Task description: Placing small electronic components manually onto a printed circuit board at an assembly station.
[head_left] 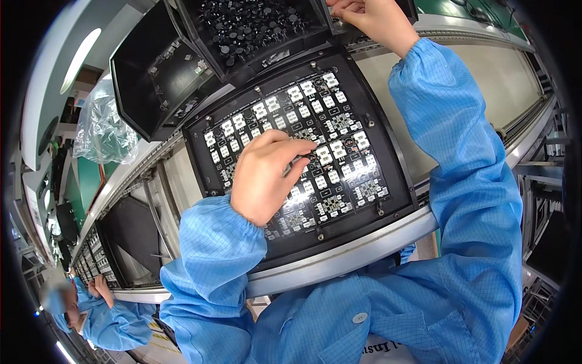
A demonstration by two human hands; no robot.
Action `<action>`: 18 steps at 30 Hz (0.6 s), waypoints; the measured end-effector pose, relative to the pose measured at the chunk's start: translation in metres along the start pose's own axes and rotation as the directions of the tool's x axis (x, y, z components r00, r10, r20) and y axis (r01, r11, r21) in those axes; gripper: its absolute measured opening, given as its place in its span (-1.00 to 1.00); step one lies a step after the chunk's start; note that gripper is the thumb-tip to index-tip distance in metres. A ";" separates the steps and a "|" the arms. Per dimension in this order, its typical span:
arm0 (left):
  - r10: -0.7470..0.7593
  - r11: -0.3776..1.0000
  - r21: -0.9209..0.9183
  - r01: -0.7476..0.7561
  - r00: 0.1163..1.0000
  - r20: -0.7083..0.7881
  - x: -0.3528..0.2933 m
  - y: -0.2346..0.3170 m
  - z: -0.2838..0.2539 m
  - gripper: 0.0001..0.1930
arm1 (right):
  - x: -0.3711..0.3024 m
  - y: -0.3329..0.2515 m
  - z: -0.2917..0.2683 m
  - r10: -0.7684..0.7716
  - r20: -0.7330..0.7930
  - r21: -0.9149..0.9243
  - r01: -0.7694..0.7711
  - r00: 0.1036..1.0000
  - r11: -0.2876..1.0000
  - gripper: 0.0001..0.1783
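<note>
A circuit board panel (315, 209) with rows of white connectors sits in a black tray (397, 176) in front of me. Over its middle is my left hand (267, 176), thumb and index finger nearly together at a row of white connectors. Whatever small dark part lies at those fingertips is too small to name. At the top edge my right hand (376, 21) reaches to a black bin right of the one with dark round parts. Its fingers are curled, and what they hold is hidden.
One black bin (209, 51) holds many dark round components (251, 27); another bin (136, 91) holds a few small white parts. A metal rail (345, 246) runs along the near side. Clear plastic bag (104, 130) lies left. A co-worker (109, 318) in blue works lower left.
</note>
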State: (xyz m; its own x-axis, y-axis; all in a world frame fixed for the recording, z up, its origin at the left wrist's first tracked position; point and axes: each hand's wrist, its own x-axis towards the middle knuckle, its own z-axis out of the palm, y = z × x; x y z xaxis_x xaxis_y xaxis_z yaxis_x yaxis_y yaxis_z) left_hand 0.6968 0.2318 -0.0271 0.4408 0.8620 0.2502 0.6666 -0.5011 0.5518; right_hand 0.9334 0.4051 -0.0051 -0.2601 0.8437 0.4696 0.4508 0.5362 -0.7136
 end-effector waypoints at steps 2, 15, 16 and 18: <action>0.001 1.000 -0.003 -0.001 1.000 -0.008 -0.001 0.001 0.003 -0.77 | -0.001 0.001 0.000 -0.022 -0.012 -0.004 0.022 1.000 1.000 -0.89; 0.278 0.953 0.109 -0.281 0.960 0.041 0.005 -0.003 0.001 -0.82 | 0.000 -0.003 -0.009 0.007 -0.005 0.003 -0.007 1.000 1.000 -0.87; 0.278 0.953 0.112 -0.281 0.960 0.039 0.004 -0.003 0.000 -0.82 | 0.000 -0.006 -0.011 0.038 0.010 -0.026 -0.038 0.999 0.999 -0.86; 0.241 0.969 0.030 -0.246 0.964 0.110 0.006 -0.002 -0.001 -0.82 | 0.002 0.001 -0.014 0.065 0.019 -0.061 -0.064 0.998 0.996 -0.85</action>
State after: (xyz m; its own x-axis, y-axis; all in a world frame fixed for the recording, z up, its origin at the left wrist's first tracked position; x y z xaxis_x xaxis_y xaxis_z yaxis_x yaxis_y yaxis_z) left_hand 0.6974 0.2380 -0.0259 0.6519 0.7018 0.2872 0.5555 -0.6998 0.4491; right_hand 0.9454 0.4075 0.0023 -0.2460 0.8771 0.4124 0.5178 0.4786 -0.7091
